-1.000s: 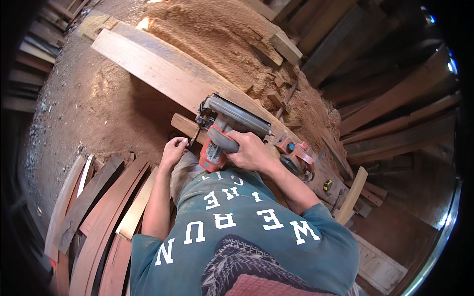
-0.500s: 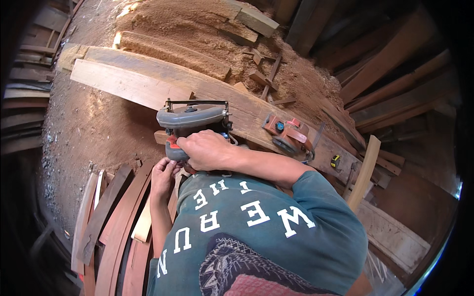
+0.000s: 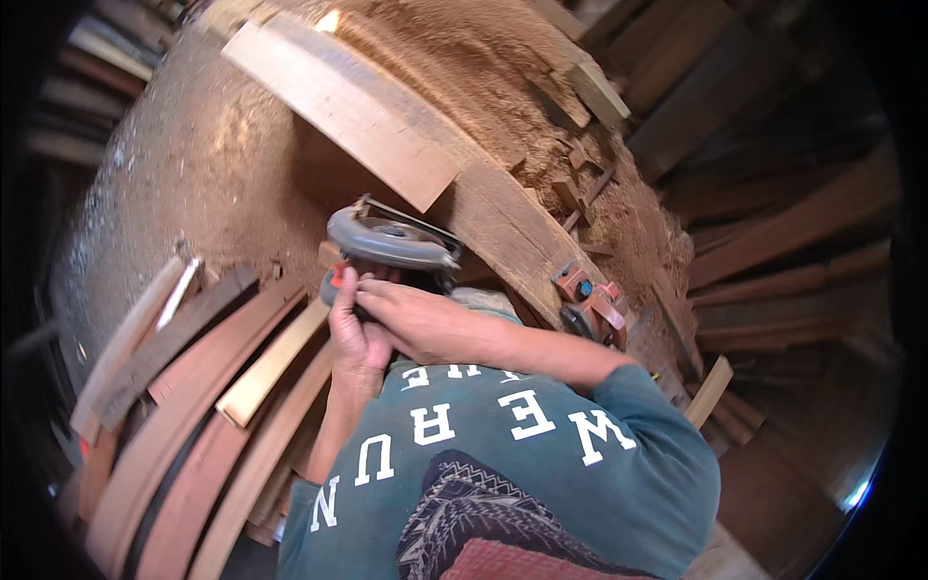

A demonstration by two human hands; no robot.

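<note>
The right grip (image 3: 411, 317) has its fingers curled round the handle of a saw (image 3: 391, 240). The saw is just ahead of that grip, with its round grey cover on the far side and a small red bit close to the fingers. The left grip (image 3: 358, 333) is pressed up against the right one, on its left side, with the thumb pointing up by the red bit. Its fingers are partly hidden, so I cannot tell if it is clenched on the handle or only touching it.

Past the saw, ahead of both grips, a pale board (image 3: 338, 106) lies along a long, thick beam (image 3: 522, 208). To the right of the right grip, a red tool (image 3: 594, 307) sits by the beam's near end. Left of the left grip there is a heap of wood strips (image 3: 193, 425), some pink, one nearly black and one yellow. Brown dust (image 3: 435, 58) is piled far ahead, behind the beam. Right behind the grips is a green shirt (image 3: 580, 503).
</note>
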